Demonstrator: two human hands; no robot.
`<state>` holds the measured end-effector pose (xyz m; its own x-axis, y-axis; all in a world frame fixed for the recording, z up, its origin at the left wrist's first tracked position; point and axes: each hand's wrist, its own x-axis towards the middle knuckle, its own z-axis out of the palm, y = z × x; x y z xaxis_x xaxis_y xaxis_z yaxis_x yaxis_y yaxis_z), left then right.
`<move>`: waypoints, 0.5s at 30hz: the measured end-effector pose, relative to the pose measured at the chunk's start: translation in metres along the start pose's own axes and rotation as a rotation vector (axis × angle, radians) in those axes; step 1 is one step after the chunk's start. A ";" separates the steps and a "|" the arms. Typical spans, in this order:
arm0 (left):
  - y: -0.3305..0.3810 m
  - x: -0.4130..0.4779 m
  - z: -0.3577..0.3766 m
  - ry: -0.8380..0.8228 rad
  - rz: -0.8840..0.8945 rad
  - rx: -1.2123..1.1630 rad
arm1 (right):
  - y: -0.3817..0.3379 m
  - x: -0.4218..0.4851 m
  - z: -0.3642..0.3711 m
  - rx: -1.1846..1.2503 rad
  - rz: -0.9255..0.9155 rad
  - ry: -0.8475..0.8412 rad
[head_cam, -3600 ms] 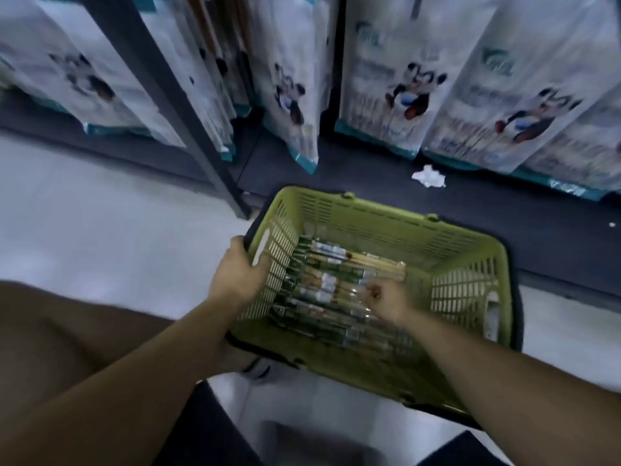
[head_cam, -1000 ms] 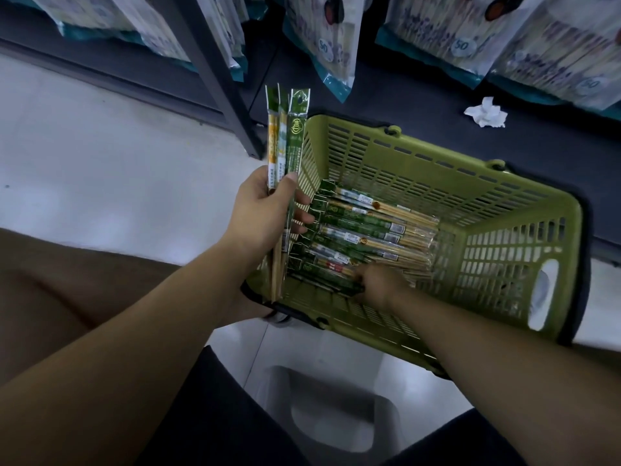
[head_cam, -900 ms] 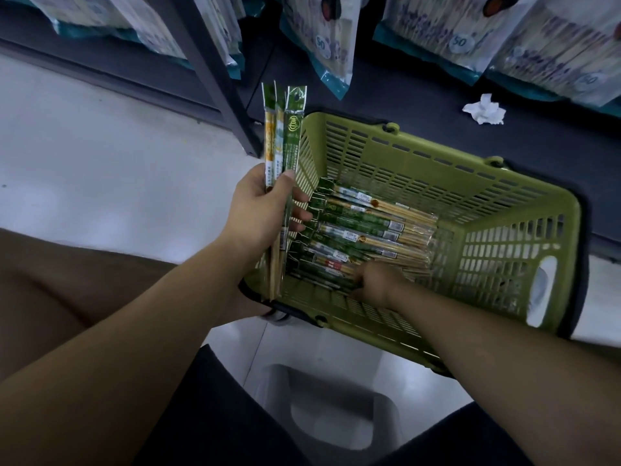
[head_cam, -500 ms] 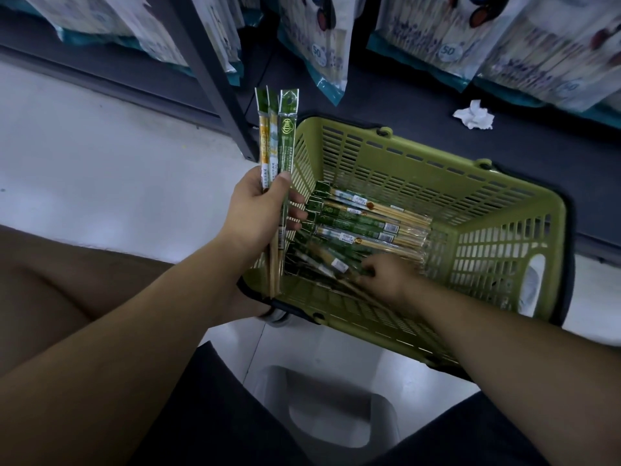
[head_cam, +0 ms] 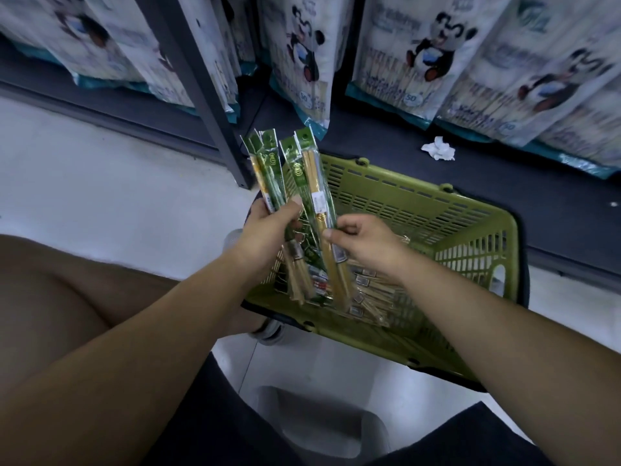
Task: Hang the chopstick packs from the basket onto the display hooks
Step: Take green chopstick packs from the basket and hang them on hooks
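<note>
A green plastic basket (head_cam: 437, 210) stands on the floor in front of me, with several chopstick packs (head_cam: 369, 290) lying in its bottom. My left hand (head_cam: 265, 233) grips a bunch of green-topped chopstick packs (head_cam: 268, 176) upright above the basket's left rim. My right hand (head_cam: 363, 243) pinches further chopstick packs (head_cam: 316, 193) right beside the bunch, their hanging tabs pointing up. No display hooks are visible.
Large white panda-printed bags (head_cam: 420, 52) hang above a dark shelf base (head_cam: 504, 196). A dark metal upright (head_cam: 201, 89) stands left of the basket. A crumpled white paper (head_cam: 438, 149) lies on the base. A grey stool (head_cam: 322, 422) is under me.
My right hand has lifted packs out of the basket and brought them up beside the bunch in my left hand. The camera has tilted up, showing more of the hanging bags.
</note>
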<state>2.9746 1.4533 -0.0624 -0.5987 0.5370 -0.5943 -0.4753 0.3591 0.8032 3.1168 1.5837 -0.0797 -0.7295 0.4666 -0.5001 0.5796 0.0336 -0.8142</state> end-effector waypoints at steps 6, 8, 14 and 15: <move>0.001 -0.004 0.011 -0.025 0.017 -0.023 | -0.032 -0.007 0.026 0.039 -0.065 -0.037; 0.001 -0.002 0.009 -0.002 0.011 -0.024 | -0.034 -0.008 0.030 0.067 -0.065 0.037; 0.010 0.002 -0.007 0.063 0.091 0.111 | -0.010 0.005 0.017 0.127 0.057 0.106; 0.012 0.003 -0.011 0.065 0.106 0.131 | 0.003 0.008 0.012 0.003 0.066 0.107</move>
<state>2.9605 1.4509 -0.0549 -0.6833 0.5281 -0.5043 -0.3219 0.4020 0.8572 3.1080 1.5770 -0.0893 -0.6469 0.5591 -0.5186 0.6240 -0.0028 -0.7814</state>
